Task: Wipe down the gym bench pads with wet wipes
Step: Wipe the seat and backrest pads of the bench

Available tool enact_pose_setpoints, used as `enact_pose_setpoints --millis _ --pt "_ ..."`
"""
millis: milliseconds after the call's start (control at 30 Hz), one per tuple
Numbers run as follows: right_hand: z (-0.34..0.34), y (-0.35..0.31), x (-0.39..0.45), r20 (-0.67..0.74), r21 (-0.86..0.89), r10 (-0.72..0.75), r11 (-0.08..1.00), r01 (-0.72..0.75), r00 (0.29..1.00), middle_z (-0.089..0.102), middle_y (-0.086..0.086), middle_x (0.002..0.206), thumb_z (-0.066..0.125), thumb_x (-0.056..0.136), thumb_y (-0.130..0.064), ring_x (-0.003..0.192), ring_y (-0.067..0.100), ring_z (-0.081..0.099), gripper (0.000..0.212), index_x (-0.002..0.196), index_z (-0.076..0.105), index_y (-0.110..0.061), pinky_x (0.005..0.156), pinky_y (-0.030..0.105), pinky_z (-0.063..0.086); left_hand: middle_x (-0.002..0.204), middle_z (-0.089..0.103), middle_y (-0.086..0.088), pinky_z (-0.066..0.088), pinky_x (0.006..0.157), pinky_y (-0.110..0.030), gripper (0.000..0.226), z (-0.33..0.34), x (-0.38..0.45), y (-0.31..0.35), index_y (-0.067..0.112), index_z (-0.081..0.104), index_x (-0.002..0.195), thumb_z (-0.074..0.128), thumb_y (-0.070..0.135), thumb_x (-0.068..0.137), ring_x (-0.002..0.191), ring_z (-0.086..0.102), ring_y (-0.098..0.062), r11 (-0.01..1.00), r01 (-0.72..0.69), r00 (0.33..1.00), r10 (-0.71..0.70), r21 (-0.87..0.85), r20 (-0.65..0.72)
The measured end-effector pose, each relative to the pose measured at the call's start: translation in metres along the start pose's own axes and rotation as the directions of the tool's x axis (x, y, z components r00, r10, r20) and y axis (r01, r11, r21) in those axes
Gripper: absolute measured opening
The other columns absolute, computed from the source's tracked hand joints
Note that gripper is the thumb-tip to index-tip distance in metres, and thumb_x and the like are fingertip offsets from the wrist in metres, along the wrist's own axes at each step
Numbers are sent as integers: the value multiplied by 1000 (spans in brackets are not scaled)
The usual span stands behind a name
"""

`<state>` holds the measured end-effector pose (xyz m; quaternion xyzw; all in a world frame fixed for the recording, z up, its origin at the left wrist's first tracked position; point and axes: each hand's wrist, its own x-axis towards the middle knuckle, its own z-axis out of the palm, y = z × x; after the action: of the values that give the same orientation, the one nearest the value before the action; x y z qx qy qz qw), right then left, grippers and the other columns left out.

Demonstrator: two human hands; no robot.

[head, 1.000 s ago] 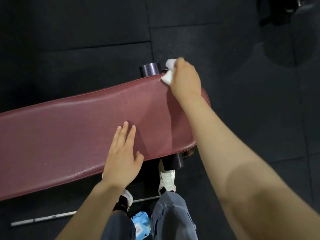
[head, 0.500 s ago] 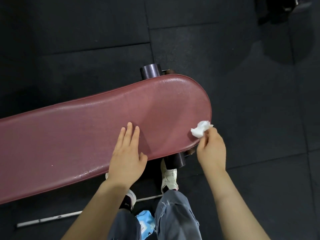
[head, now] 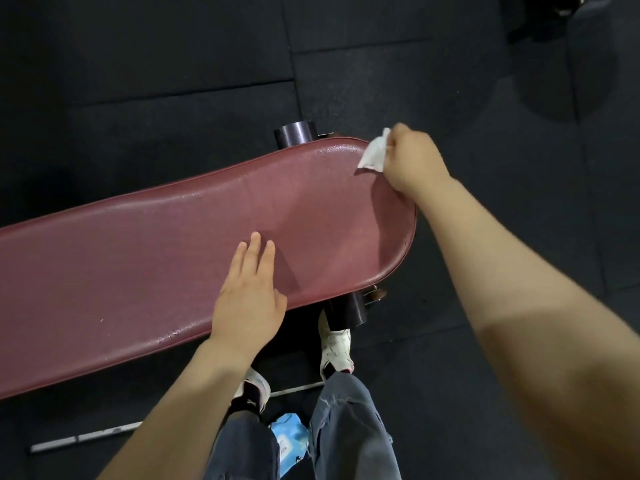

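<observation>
Dark rubber floor tiles [head: 450, 341] with visible seams; a black piece of equipment [head: 561, 15] stands far right.

bench pad [head: 173, 258]: left end cut off | blue wipes pack [head: 287, 434]: mostly hidden between legs

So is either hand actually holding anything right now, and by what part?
The right hand grips a crumpled white wet wipe by its right side, on the bench pad. The left hand rests flat, holding nothing.
</observation>
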<state>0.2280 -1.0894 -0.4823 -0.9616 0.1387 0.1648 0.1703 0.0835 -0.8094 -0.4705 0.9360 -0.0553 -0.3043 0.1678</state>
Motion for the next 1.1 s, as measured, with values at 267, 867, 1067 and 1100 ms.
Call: enact_pose_setpoints --millis 267,867,1067,1100 --pt "31 36 -127 10 194 294 937 -290 956 65 23 101 43 92 -5 90 41 60 24 114 53 -2 67 34 38 167 -1 -2 27 118 -40 77 -10 0 -2 16 13 159 52 19 92 153 -1 -23 1000 -2 996 2 4 91" --pt "-73 -36 -226 322 432 46 882 -190 946 57 -5 75 49 96 -18 66 12 50 9 93 57 -19 57 23 40 164 20 -1 15 120 -31 59 -100 -103 71 17 30 154 49 24 99 151 17 -18 988 -18 977 50 -153 207" --pt "-139 -77 -255 245 507 -188 861 39 951 61 -9 78 53 98 -24 66 6 53 9 90 56 -28 62 20 44 148 46 7 33 111 -31 42 -150 -143 94 28 47 142 51 29 100 136 44 -17 851 143 989 -109 -506 97" --pt "-147 -85 -262 234 528 -226 846 72 946 63 -9 81 54 98 -24 69 5 54 11 89 56 -30 65 19 45 145 49 8 35 110 -31 40 -156 -150 96 29 50 140 51 29 100 134 46 -16 799 158 987 -136 -580 82"
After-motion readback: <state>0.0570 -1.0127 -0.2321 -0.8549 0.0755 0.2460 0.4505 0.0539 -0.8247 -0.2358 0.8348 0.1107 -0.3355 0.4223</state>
